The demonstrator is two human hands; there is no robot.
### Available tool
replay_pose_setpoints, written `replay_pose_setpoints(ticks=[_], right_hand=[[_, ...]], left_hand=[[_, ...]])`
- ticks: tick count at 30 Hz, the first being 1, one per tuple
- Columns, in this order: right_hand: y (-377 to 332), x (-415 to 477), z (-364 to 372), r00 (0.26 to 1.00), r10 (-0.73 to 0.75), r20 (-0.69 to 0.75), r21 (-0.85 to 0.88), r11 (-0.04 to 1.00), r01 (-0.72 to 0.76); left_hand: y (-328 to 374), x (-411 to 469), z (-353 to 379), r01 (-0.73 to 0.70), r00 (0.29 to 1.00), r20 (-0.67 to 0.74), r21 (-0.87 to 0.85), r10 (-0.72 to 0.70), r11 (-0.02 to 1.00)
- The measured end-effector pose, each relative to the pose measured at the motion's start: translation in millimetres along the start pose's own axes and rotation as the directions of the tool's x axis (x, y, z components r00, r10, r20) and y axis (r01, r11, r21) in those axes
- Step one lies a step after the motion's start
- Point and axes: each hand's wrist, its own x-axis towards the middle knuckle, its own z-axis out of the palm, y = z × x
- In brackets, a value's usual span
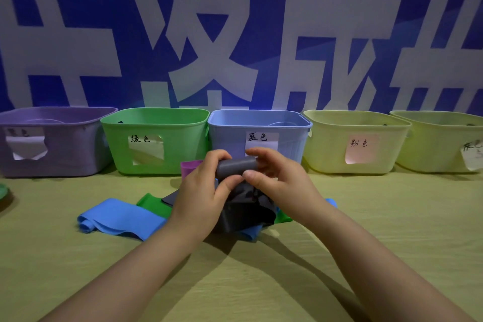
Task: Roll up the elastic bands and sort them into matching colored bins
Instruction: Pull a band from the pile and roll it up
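Observation:
A grey elastic band (236,168) is partly rolled into a tube, held above the table. My left hand (201,191) grips its left end and my right hand (277,178) pinches its right end. The band's loose tail (248,212) hangs down crumpled between my wrists. Under it on the table lie a blue band (117,215), a green band (154,202) and a purple band (189,167). Behind them stands a row of labelled bins: purple (65,138), green (156,123), blue (287,125), a yellow one with a pink label (326,144) and another yellow one (444,138) at the far right.
The bins stand against a blue wall with large white characters. A green object (3,191) shows at the table's left edge. Bare wooden tabletop (248,282) lies between my forearms and to the right.

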Motion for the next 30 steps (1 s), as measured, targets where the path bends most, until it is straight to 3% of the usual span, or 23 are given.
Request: replay_pose_setpoints(ticks=[10,18,25,30], right_hand=[[-1.4,-2.0,6.0,0.999,0.038,0.019,0.062,0.997,-0.039],[-4.0,-1.0,6.0,0.997,0.076,-0.005,-0.053,0.996,-0.076],[-2.8,-2.7,3.9,0.995,0.091,-0.032,0.067,0.994,-0.089],[-2.7,-3.5,5.7,0.999,0.025,0.034,0.233,0.972,-0.032]], left_hand=[[1.0,-1.3,0.6,-0.036,0.999,-0.015,-0.093,0.034,0.995],[0.2,0.3,0.1,-0.044,0.998,0.05,-0.07,0.048,0.997],[1.1,-0.6,0.1,-0.116,0.991,0.062,-0.016,0.117,0.993],[-0.6,2.8,-4.0,-0.114,0.993,-0.021,0.009,0.114,0.993]])
